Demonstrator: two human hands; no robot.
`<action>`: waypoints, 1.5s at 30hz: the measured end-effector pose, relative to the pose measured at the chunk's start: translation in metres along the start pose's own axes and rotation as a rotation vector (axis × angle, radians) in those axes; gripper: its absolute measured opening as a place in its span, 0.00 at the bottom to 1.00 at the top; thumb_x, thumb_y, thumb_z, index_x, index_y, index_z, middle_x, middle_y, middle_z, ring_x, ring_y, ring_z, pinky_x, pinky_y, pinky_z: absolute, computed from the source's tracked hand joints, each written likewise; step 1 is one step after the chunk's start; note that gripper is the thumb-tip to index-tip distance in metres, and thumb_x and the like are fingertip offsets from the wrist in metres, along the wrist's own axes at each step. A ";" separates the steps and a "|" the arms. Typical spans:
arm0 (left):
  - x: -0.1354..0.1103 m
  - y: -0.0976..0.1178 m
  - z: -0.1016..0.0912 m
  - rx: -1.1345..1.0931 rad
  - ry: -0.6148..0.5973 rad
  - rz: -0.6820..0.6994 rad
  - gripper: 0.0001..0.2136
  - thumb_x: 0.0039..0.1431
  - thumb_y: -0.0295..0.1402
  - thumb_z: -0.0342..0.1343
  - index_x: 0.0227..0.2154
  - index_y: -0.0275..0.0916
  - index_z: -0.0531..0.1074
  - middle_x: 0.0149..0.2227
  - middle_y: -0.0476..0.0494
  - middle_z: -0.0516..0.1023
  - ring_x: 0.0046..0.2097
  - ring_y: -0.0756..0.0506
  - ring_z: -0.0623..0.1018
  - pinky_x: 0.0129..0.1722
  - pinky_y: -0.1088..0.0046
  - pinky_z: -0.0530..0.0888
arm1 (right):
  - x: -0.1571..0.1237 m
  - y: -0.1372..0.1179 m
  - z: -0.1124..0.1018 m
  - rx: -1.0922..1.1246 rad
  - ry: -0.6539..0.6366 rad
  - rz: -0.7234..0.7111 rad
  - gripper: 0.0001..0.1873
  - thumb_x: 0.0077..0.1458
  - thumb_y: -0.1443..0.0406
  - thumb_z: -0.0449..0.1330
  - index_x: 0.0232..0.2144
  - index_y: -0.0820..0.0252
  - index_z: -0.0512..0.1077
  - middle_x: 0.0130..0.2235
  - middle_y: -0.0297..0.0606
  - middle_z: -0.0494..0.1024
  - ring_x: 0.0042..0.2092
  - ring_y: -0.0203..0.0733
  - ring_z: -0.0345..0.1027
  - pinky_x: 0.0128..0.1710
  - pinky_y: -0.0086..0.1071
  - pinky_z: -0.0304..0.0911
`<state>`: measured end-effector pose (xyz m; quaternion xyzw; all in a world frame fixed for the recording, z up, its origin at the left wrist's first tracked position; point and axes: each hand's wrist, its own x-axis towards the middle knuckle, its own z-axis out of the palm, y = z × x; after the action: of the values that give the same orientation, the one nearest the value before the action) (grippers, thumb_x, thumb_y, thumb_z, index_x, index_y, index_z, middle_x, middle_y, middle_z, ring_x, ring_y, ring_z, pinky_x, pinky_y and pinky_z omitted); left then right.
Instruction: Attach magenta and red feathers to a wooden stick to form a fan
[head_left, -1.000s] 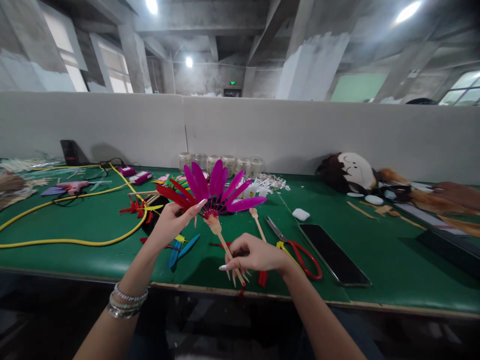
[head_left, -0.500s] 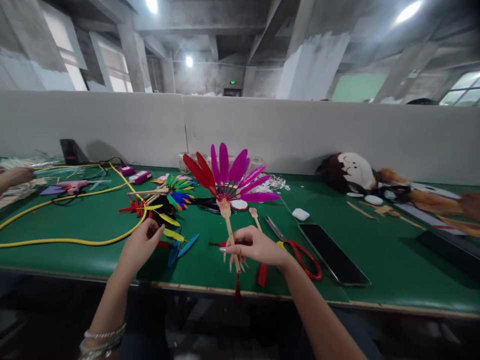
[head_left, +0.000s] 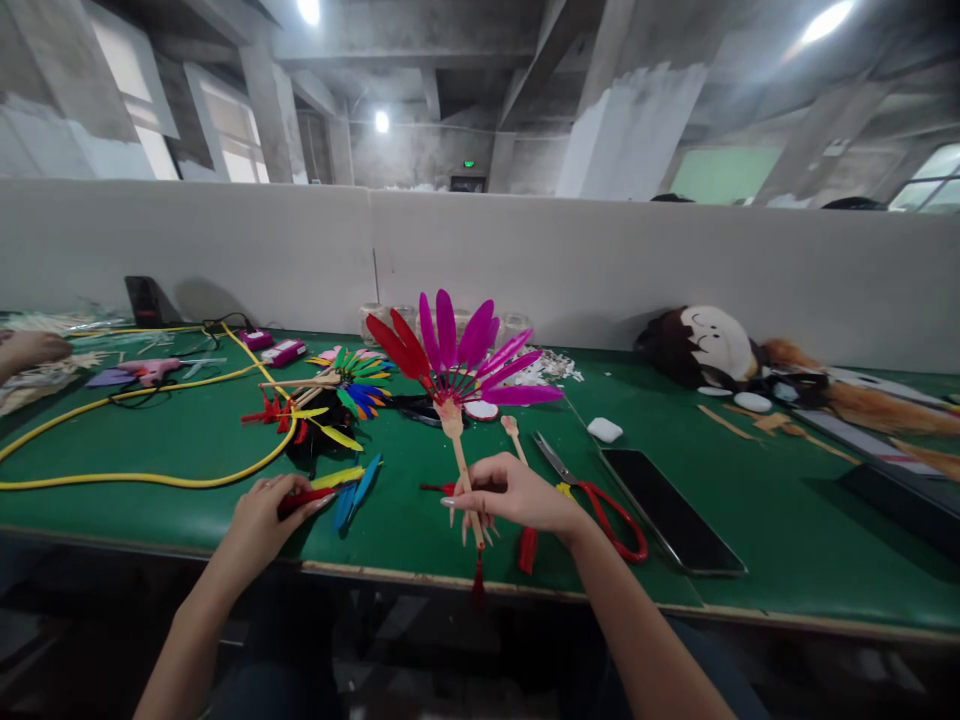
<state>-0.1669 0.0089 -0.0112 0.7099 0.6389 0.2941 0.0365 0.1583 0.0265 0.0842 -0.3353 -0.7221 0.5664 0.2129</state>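
My right hand (head_left: 514,497) is closed round the wooden handle of a feather fan (head_left: 450,415), held upright above the table. Red and magenta feathers spread from the fan's head, and a dark red tassel hangs from its lower end. My left hand (head_left: 262,525) pinches a red feather (head_left: 304,498) between thumb and fingers, low over the table; part of it is hidden by the hand. Just beyond its fingertips lie yellow feathers (head_left: 337,479) and blue feathers (head_left: 358,495). Behind my right hand lies another wooden stick (head_left: 513,430) with a red tassel (head_left: 527,550).
Red-handled scissors (head_left: 611,520) and a black phone (head_left: 671,510) lie to the right. Multicoloured feather fans (head_left: 360,380) lie left of centre. A yellow cable (head_left: 150,482) loops beside a pink glue gun (head_left: 150,371). Another person's hand (head_left: 34,350) is at far left.
My left hand has moved down and to the left, from beside the yellow feathers onto the red feather, which it now grips. My right hand and the fan have stayed nearly still.
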 end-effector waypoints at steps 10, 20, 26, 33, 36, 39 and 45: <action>0.002 0.027 -0.018 -0.351 0.052 -0.115 0.17 0.48 0.45 0.51 0.27 0.35 0.75 0.24 0.46 0.76 0.24 0.49 0.71 0.25 0.77 0.67 | -0.001 0.000 0.000 0.007 -0.014 0.003 0.16 0.46 0.56 0.59 0.25 0.67 0.72 0.22 0.36 0.73 0.22 0.31 0.66 0.22 0.25 0.61; 0.002 0.084 -0.021 -0.432 0.042 0.274 0.10 0.53 0.36 0.52 0.30 0.39 0.78 0.15 0.50 0.72 0.18 0.52 0.69 0.20 0.79 0.67 | 0.000 -0.001 0.002 -0.032 0.024 -0.015 0.17 0.47 0.54 0.58 0.24 0.66 0.72 0.21 0.35 0.72 0.22 0.32 0.65 0.23 0.25 0.60; 0.003 0.096 -0.023 -0.201 0.159 0.655 0.09 0.54 0.30 0.53 0.37 0.43 0.75 0.27 0.48 0.78 0.27 0.51 0.75 0.29 0.77 0.70 | 0.000 -0.002 0.002 -0.033 0.045 -0.011 0.19 0.47 0.53 0.57 0.24 0.65 0.72 0.20 0.33 0.71 0.21 0.31 0.64 0.22 0.25 0.60; 0.003 0.094 -0.022 -0.098 0.230 0.678 0.08 0.55 0.30 0.52 0.35 0.41 0.75 0.27 0.48 0.78 0.27 0.52 0.74 0.28 0.77 0.71 | 0.000 -0.004 0.001 -0.046 0.065 0.001 0.20 0.46 0.52 0.58 0.23 0.65 0.71 0.19 0.33 0.70 0.21 0.31 0.63 0.22 0.25 0.59; 0.003 0.095 -0.024 -0.076 0.223 0.681 0.09 0.56 0.30 0.51 0.38 0.43 0.74 0.27 0.48 0.78 0.28 0.52 0.74 0.28 0.77 0.71 | 0.000 -0.004 0.002 -0.028 0.062 0.000 0.19 0.46 0.52 0.57 0.23 0.65 0.71 0.19 0.33 0.70 0.21 0.30 0.63 0.22 0.25 0.59; 0.004 0.095 -0.023 -0.070 0.208 0.702 0.10 0.56 0.29 0.50 0.39 0.43 0.73 0.27 0.48 0.78 0.28 0.51 0.75 0.28 0.77 0.71 | 0.000 -0.003 0.002 -0.021 0.052 -0.006 0.19 0.47 0.53 0.57 0.23 0.65 0.71 0.20 0.33 0.70 0.21 0.30 0.64 0.22 0.25 0.60; 0.003 0.103 -0.015 -0.343 0.184 0.304 0.20 0.50 0.32 0.56 0.48 0.45 0.64 0.33 0.47 0.76 0.32 0.49 0.75 0.32 0.73 0.72 | 0.001 0.000 0.001 0.014 0.052 -0.013 0.17 0.46 0.54 0.58 0.24 0.65 0.70 0.20 0.33 0.71 0.22 0.32 0.65 0.22 0.25 0.60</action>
<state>-0.0824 -0.0118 0.0468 0.7515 0.4663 0.4637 0.0534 0.1573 0.0267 0.0843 -0.3435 -0.7147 0.5610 0.2376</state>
